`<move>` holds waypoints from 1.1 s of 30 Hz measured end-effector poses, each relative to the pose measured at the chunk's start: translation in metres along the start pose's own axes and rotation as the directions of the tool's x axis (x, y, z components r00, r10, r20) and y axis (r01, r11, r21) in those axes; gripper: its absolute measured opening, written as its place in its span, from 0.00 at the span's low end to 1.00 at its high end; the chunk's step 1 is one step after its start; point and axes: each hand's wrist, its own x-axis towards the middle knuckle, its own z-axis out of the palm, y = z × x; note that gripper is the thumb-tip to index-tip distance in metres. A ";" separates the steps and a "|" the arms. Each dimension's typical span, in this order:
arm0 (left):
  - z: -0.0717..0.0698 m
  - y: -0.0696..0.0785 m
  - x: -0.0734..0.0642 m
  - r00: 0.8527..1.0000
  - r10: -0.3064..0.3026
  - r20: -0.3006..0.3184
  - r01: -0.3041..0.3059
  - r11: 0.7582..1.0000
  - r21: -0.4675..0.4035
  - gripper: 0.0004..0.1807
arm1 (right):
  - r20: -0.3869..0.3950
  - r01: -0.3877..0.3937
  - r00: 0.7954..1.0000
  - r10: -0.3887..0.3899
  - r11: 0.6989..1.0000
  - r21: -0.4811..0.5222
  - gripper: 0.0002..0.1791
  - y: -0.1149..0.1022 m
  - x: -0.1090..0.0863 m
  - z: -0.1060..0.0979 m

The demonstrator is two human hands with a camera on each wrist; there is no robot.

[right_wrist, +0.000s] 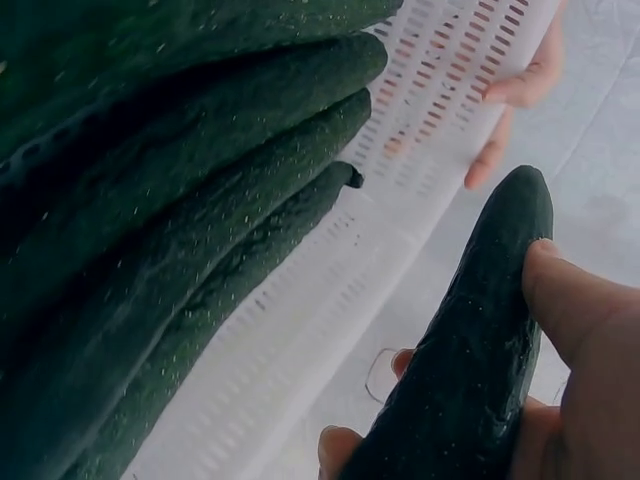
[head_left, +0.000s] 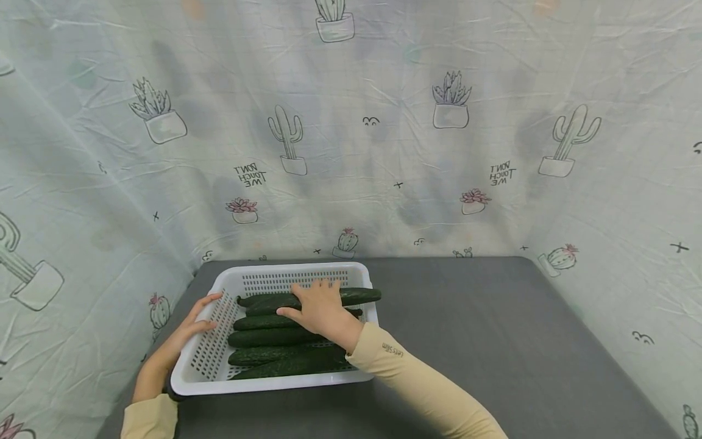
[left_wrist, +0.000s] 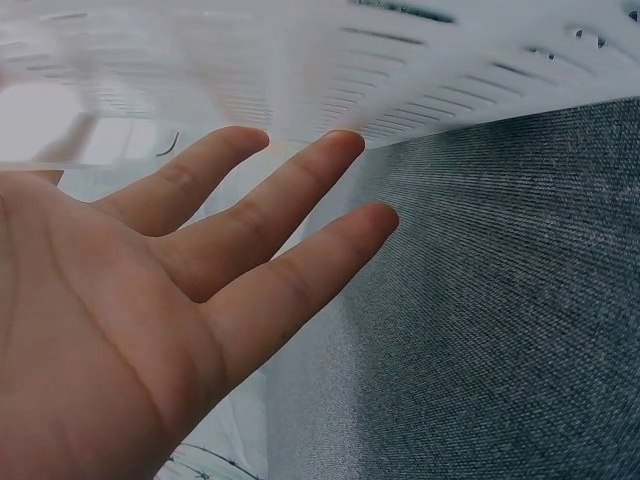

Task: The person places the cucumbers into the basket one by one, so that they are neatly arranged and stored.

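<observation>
My right hand (head_left: 323,308) grips a dark green cucumber (head_left: 363,296) above the far side of a white plastic basket (head_left: 366,274). In the right wrist view the thumb lies along one side of this cucumber (right_wrist: 470,330) and fingertips show on the other. Beneath it, several more cucumbers (head_left: 274,337) lie side by side in the basket. At the basket's left rim, my left hand (head_left: 178,338) rests with its fingers spread. The left wrist view shows three nearly straight fingers of this hand (left_wrist: 200,260) against the slotted outer wall (left_wrist: 400,60).
The basket stands on the left part of a grey table (head_left: 466,335). A pale curtain (head_left: 395,152) printed with potted cacti hangs behind and along both sides.
</observation>
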 end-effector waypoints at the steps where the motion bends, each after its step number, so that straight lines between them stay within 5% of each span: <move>1: 0.000 0.001 0.000 1.000 0.004 0.003 -0.004 1.000 -0.012 0.33 | 0.000 -0.002 1.000 0.002 1.000 0.003 0.37 -0.002 0.001 0.001; 20: 0.002 0.001 0.000 1.000 0.001 -0.014 -0.001 1.000 0.020 0.34 | 0.061 -0.036 0.997 0.039 0.998 -0.050 0.36 -0.034 0.019 0.019; 33: 0.002 0.000 0.000 0.999 0.039 -0.008 -0.039 0.999 0.011 0.34 | 0.212 -0.051 0.974 0.074 0.992 -0.115 0.36 -0.045 0.027 0.029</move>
